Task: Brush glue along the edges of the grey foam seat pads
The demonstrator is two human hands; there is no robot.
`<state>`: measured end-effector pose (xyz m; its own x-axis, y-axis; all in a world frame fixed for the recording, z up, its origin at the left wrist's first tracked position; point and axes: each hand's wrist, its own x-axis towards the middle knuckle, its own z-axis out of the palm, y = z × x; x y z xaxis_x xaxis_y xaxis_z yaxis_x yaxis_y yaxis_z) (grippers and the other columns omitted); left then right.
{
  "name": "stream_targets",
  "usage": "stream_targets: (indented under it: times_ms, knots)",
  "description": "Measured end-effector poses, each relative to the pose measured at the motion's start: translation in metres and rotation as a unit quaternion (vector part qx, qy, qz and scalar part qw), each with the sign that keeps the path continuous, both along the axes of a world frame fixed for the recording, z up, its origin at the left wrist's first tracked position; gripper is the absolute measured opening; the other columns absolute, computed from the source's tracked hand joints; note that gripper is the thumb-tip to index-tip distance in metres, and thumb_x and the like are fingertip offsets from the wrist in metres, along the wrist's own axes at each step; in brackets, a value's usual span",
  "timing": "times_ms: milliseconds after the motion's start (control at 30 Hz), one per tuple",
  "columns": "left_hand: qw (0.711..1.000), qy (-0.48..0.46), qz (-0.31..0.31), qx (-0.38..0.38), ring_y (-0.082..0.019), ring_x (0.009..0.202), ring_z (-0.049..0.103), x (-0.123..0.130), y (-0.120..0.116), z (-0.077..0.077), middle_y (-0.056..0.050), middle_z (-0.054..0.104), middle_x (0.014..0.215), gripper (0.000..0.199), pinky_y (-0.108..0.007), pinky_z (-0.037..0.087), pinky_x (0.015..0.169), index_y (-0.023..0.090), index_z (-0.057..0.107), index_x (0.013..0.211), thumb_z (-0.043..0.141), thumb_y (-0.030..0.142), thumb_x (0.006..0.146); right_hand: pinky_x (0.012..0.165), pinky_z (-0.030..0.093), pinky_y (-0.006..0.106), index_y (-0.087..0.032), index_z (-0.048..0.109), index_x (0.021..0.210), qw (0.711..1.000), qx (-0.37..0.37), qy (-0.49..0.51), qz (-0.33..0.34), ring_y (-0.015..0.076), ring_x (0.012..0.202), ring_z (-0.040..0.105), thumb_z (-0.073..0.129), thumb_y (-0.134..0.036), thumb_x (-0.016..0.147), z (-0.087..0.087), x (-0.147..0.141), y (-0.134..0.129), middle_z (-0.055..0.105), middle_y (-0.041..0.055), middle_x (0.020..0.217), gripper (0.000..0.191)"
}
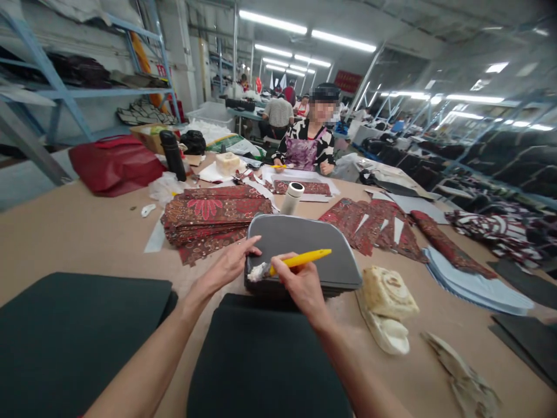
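A stack of grey rounded panels (300, 235) lies in front of me at the middle of the table. My right hand (302, 284) is closed round a brush (311, 257) with a yellow handle. White paste coats the brush's bristles, which are over the stack's near left corner. My left hand (232, 258) reaches the stack's left edge with fingers stretched out, holding nothing. Dark green panels (267, 360) lie between my forearms, and more dark panels (78, 325) are to the left. A paste-crusted, block-shaped container (387, 290) stands right of the stack.
Red patterned fabric pieces (209, 215) are piled at the left, with others (374, 223) at the right. A white bottle (291, 198) stands just behind the grey stack. Across the table sits a co-worker (304, 139). Light blue sheets (470, 284) and a rag (465, 377) lie right.
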<state>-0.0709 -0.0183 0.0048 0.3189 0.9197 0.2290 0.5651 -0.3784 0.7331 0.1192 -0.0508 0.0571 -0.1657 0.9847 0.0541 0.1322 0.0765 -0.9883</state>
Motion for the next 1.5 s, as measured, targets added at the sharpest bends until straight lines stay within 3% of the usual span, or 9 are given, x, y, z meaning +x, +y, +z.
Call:
stream_targets:
  times_ms: [167, 367, 500, 633, 767, 867, 967, 1333, 1500]
  knots:
    - [1.0, 0.014, 0.006, 0.01, -0.016, 0.104, 0.06, 0.0, -0.002, -0.001, -0.006, 0.067, 0.108, 0.058, -0.036, 0.044, 0.095, 0.015, 0.04, 0.134, 0.031, 0.007, 0.078, 0.056, 0.04, 0.022, -0.016, 0.065, 0.071, 0.997, 0.02, -0.066, 0.018, 0.0115, 0.056, 0.053, 0.059, -0.043, 0.076, -0.01, -0.009, 0.009, 0.06, -0.001, 0.061, 0.029]
    - [1.0, 0.025, 0.012, 0.013, -0.014, 0.102, 0.059, 0.003, -0.004, -0.002, -0.006, 0.067, 0.108, 0.058, -0.034, 0.045, 0.094, 0.016, 0.041, 0.134, 0.03, 0.006, 0.078, 0.059, 0.041, 0.025, -0.017, 0.065, 0.067, 0.983, 0.026, -0.176, -0.053, 0.0167, 0.059, 0.059, 0.056, -0.051, 0.075, -0.007, 0.034, 0.008, 0.064, 0.0023, 0.061, 0.036]
    - [0.999, 0.038, 0.014, 0.007, -0.015, 0.103, 0.059, 0.006, -0.006, 0.004, -0.008, 0.066, 0.11, 0.053, -0.033, 0.044, 0.095, 0.013, 0.043, 0.133, 0.03, 0.01, 0.082, 0.059, 0.041, 0.025, -0.017, 0.064, 0.065, 0.976, 0.032, -0.18, -0.116, 0.0169, 0.059, 0.059, 0.059, -0.053, 0.073, 0.002, 0.051, 0.008, 0.064, 0.0024, 0.06, 0.037]
    - [0.997, 0.069, 0.023, -0.004, -0.016, 0.104, 0.059, 0.01, -0.009, 0.012, -0.008, 0.066, 0.111, 0.051, -0.033, 0.043, 0.096, 0.012, 0.042, 0.134, 0.031, 0.013, 0.084, 0.055, 0.04, 0.023, -0.016, 0.064, 0.069, 0.994, 0.025, -0.094, -0.046, 0.0138, 0.056, 0.055, 0.059, -0.052, 0.073, 0.0, 0.035, 0.014, 0.062, 0.001, 0.06, 0.037]
    - [0.992, 0.125, 0.005, 0.008, -0.019, 0.108, 0.057, 0.015, -0.013, 0.019, -0.01, 0.062, 0.118, 0.046, -0.036, 0.042, 0.098, 0.015, 0.045, 0.132, 0.041, 0.027, 0.088, 0.058, 0.041, 0.024, -0.014, 0.064, 0.067, 0.992, 0.012, -0.121, -0.029, 0.0156, 0.061, 0.058, 0.058, -0.048, 0.073, -0.01, 0.034, 0.026, 0.065, 0.0041, 0.065, 0.035]
    - [0.985, 0.168, -0.012, 0.031, -0.023, 0.116, 0.052, 0.017, -0.017, 0.022, -0.011, 0.057, 0.126, 0.049, -0.039, 0.039, 0.102, 0.018, 0.048, 0.129, 0.054, 0.037, 0.084, 0.058, 0.041, 0.024, -0.014, 0.063, 0.064, 0.984, 0.023, -0.166, -0.061, 0.0162, 0.061, 0.059, 0.057, -0.048, 0.074, -0.012, 0.061, 0.031, 0.066, 0.0045, 0.064, 0.036]
    - [0.981, 0.189, -0.016, 0.047, -0.023, 0.115, 0.051, 0.019, -0.018, 0.021, -0.01, 0.056, 0.125, 0.051, -0.038, 0.039, 0.102, 0.018, 0.051, 0.126, 0.063, 0.031, 0.078, 0.051, 0.038, 0.023, -0.014, 0.063, 0.062, 0.976, 0.023, -0.192, -0.096, 0.0146, 0.053, 0.056, 0.057, -0.051, 0.072, -0.011, 0.1, 0.035, 0.062, 0.0028, 0.057, 0.039]
    - [0.971, 0.236, -0.001, 0.044, -0.028, 0.115, 0.052, 0.018, -0.008, 0.017, -0.012, 0.058, 0.124, 0.05, -0.043, 0.039, 0.101, 0.017, 0.053, 0.123, 0.059, 0.032, 0.075, 0.039, 0.027, 0.024, -0.017, 0.052, 0.042, 0.926, -0.018, -0.252, -0.28, 0.0108, 0.037, 0.041, 0.06, -0.055, 0.06, -0.009, 0.245, 0.04, 0.048, 0.0012, 0.038, 0.043]
    - [0.973, 0.228, -0.003, 0.023, -0.027, 0.116, 0.052, 0.012, -0.003, 0.015, -0.011, 0.057, 0.126, 0.054, -0.042, 0.04, 0.101, 0.018, 0.049, 0.127, 0.058, 0.034, 0.076, 0.04, 0.03, 0.023, -0.015, 0.055, 0.048, 0.924, 0.002, -0.218, -0.315, 0.0104, 0.039, 0.041, 0.059, -0.058, 0.063, 0.003, 0.247, 0.031, 0.049, 0.0004, 0.041, 0.045]
